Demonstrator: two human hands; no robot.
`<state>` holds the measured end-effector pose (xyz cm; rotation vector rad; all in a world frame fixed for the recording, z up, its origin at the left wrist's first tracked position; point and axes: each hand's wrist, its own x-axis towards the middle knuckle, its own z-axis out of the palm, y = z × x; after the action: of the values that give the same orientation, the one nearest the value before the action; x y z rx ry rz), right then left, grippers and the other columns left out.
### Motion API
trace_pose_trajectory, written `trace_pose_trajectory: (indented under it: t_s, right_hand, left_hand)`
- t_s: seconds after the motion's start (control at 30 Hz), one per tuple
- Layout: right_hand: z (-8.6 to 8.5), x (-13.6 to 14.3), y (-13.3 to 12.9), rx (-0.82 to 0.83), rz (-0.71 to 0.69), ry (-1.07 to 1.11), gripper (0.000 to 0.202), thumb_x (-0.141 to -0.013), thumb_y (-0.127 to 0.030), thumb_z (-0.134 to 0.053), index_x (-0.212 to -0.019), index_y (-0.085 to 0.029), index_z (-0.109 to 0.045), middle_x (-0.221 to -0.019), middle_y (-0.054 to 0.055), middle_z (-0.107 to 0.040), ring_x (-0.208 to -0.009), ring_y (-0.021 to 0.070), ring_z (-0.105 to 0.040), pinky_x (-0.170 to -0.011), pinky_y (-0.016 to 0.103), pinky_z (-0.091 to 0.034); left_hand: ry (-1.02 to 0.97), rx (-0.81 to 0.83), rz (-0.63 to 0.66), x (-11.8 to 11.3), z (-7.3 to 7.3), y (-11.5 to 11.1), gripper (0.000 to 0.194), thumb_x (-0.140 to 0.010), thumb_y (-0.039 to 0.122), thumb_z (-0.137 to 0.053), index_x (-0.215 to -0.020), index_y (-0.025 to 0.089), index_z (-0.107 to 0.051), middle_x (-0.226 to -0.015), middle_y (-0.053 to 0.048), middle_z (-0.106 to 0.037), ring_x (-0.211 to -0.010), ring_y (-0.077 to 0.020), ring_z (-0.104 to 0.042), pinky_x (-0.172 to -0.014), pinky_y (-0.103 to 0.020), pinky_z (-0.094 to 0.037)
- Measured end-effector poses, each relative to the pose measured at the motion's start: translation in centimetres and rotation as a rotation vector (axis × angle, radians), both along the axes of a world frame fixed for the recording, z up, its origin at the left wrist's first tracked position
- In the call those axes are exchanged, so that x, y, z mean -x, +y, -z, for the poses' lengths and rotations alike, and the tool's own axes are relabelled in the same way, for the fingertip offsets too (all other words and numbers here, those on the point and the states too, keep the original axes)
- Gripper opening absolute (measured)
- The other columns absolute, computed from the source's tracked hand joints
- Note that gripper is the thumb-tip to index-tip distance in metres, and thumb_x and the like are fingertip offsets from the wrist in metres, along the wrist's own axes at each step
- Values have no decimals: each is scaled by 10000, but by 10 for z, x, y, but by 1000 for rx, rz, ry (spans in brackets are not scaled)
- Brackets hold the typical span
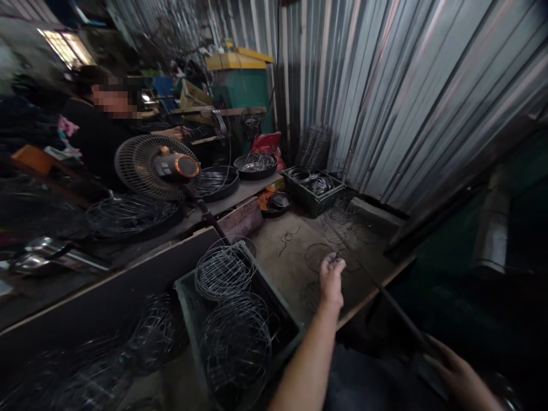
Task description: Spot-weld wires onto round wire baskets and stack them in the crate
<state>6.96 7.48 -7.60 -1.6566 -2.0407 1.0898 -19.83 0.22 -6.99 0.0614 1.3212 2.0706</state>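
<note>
My left hand (332,281) reaches forward over the worktable, fingers half bent and the thumb apart from them. I see nothing held in it. A thin wire ring (312,246) lies on the tabletop beside its fingertips. At the lower right, my right hand (454,368) is closed round the near end of a long, thin dark rod (398,305). From there the rod slants up and away to the left across the table's edge. Round wire racks (225,271) are piled in a green crate (188,314), left of my left arm.
A fan (158,165) stands at the left, near a seated person (94,125). Black pans (261,174) of wire parts line the bench. Another crate (314,205) with wire rings sits by the corrugated metal wall (368,97). More wire racks (154,331) lie at lower left.
</note>
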Motion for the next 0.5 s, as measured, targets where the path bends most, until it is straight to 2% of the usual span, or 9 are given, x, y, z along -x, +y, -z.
trace_pose_trajectory:
  t_s: [0.1, 0.2, 0.27, 0.37, 0.43, 0.5]
  right_hand:
    - [20, 34, 7, 270, -41, 166, 750, -508, -490, -647, -1177, -179, -514, -1013, 97, -669, -928, 287, -623, -751, 330, -520]
    - [55, 52, 18, 243, -48, 123, 710, -456, -503, -607, -1082, -175, -535, -952, 100, -678, -927, 300, -617, -793, 353, -496]
    - [81, 59, 28, 161, 13, 46, 623, -473, -552, -536, -970, -175, -559, -899, 116, -679, -920, 322, -611, -802, 377, -479]
    - [112, 75, 45, 170, 40, 41, 570, -534, -617, -493, -884, -172, -565, -872, 130, -674, -899, 327, -614, -775, 375, -476]
    - [124, 92, 59, 189, 56, 89, 588, -532, -629, -525, -889, -163, -569, -920, 136, -666, -942, 323, -601, -785, 356, -475]
    - [130, 112, 76, 166, 105, 148, 653, -526, -607, -556, -985, -142, -561, -1041, 147, -634, -1041, 314, -557, -825, 338, -460]
  left_hand:
    - [-257, -10, -76, -36, 10, 30, 386, -664, 253, -618, -1034, 178, -542, -819, -19, -625, -749, -120, -594, -673, -238, -400]
    - [-354, 42, -120, -45, 28, 41, 349, -609, 234, -660, -934, 164, -554, -701, 11, -585, -641, -99, -564, -601, -209, -379]
    - [-375, 19, -141, -37, 33, 43, 343, -593, 224, -674, -908, 163, -552, -679, 19, -570, -608, -91, -552, -583, -205, -386]
    - [-365, -141, -125, -13, 28, 45, 357, -586, 209, -693, -912, 170, -553, -730, 9, -589, -624, -89, -563, -616, -220, -432]
    - [-449, -204, -120, 3, 25, 45, 337, -589, 204, -693, -891, 175, -546, -732, 6, -593, -612, -91, -563, -614, -233, -452]
    - [-570, -192, -155, 14, 24, 44, 295, -602, 188, -677, -861, 176, -537, -714, 7, -587, -583, -89, -553, -579, -231, -455]
